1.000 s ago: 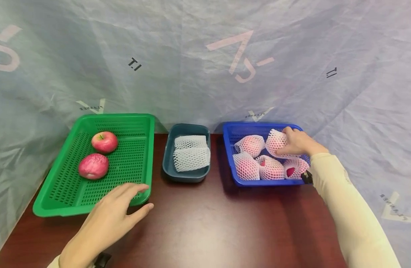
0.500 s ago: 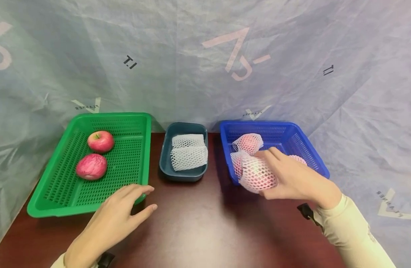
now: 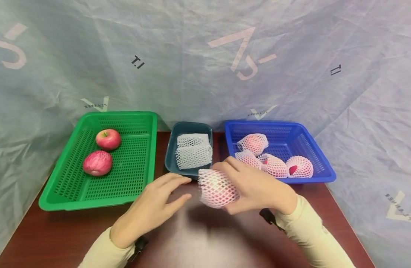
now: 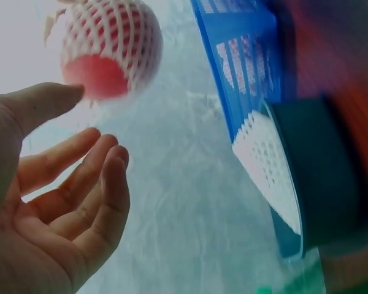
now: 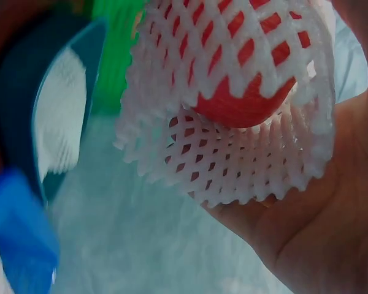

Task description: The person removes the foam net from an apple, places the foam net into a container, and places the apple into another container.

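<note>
Head view, backdrop cloth (image 3: 178, 56): creased, grey, printed with letters, hanging behind everything else.
Bench (image 3: 205, 242): dark red-brown and glossy, with a pale reflection toward its near edge.
Green basket (image 3: 131, 160): on the left of the bench, low-sided and perforated.
Blue basket (image 3: 317, 149): on the right of the bench, also perforated.
Cream sleeves (image 3: 309, 230): on both of the person's arms, coming in from the near side.
Teal tub (image 3: 192, 127): between the two baskets, with a strip of bench showing on each side.
Right grip (image 3: 252, 186): curled round one netted fruit, thumb on the near side and fingers over the far side.
Left grip (image 3: 155, 203): holding nothing, fingers and thumb parted, just beside that fruit with a gap between.
Held fruit (image 3: 217, 189): raised above the bench in front of the teal tub; in the right wrist view its white mesh gapes at one end over red skin.
Netted fruits (image 3: 299, 167): four inside the blue basket, one at the back left and three along the front.
Foam nets (image 3: 193, 156): white, lying flattened in the teal tub.
Bare apples (image 3: 108, 139): two, red, in the left half of the green basket, one behind the other.
Dark wrist pieces (image 3: 269, 216): one at each wrist.
</note>
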`<state>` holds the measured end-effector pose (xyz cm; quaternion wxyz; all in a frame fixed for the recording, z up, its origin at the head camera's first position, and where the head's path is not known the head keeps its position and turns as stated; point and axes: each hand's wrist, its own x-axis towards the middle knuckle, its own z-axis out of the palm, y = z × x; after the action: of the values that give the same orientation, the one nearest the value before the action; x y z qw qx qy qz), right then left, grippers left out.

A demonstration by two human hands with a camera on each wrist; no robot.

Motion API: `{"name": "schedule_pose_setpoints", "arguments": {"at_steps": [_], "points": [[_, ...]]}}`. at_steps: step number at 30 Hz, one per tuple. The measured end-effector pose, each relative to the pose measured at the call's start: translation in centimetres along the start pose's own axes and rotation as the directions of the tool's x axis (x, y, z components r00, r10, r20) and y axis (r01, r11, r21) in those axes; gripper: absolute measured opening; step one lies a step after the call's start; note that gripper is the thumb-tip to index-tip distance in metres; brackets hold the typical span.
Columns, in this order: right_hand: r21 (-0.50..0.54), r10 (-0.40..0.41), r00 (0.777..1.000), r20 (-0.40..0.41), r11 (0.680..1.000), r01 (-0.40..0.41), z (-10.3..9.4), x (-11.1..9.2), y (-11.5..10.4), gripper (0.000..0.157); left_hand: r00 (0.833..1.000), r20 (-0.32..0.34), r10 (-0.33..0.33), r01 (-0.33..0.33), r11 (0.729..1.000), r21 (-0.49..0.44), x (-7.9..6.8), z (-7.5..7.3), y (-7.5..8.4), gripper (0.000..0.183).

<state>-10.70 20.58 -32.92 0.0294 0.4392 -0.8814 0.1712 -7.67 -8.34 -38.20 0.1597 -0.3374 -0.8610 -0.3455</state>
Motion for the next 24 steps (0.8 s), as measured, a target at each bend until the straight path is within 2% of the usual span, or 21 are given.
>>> {"name": "schedule_pose_setpoints", "arguments": {"at_steps": [4, 8, 13, 16, 20, 24], "points": [[0.030, -0.068, 0.998, -0.018, 0.997, 0.068, 1.3, 1.3, -0.9, 0.085, 0.999, 0.047, 0.014, -0.013, 1.000, -0.022, 0.0, 0.3, 0.2, 0.047], [0.025, -0.080, 0.997, -0.025, 0.996, 0.080, 2.2, 2.3, -1.8, 0.086, 0.994, 0.113, -0.008, 0.008, 1.000, -0.003, -0.3, 0.2, 0.4, 0.063], [0.021, -0.090, 0.996, 0.002, 0.996, 0.090, 2.6, 3.1, -2.7, 0.086, 0.993, 0.115, -0.019, 0.014, 0.999, 0.047, -0.4, 0.3, 0.2, 0.078], [0.049, -0.087, 0.996, 0.021, 0.995, 0.085, 2.2, 3.0, -2.9, 0.085, 0.994, 0.102, -0.048, 0.042, 0.997, 0.063, -0.6, 0.0, 0.1, 0.083], [0.100, -0.081, 0.996, 0.033, 0.992, 0.077, 1.6, 2.5, -2.5, 0.071, 0.985, 0.118, -0.125, 0.120, 0.992, 0.047, -0.9, -0.6, -0.1, 0.089], [0.126, -0.129, 0.991, -0.024, 0.983, 0.131, 1.5, 2.0, -1.6, 0.041, 0.973, 0.129, -0.193, 0.191, 0.981, 0.031, -1.3, -1.3, -0.4, 0.095]]}}
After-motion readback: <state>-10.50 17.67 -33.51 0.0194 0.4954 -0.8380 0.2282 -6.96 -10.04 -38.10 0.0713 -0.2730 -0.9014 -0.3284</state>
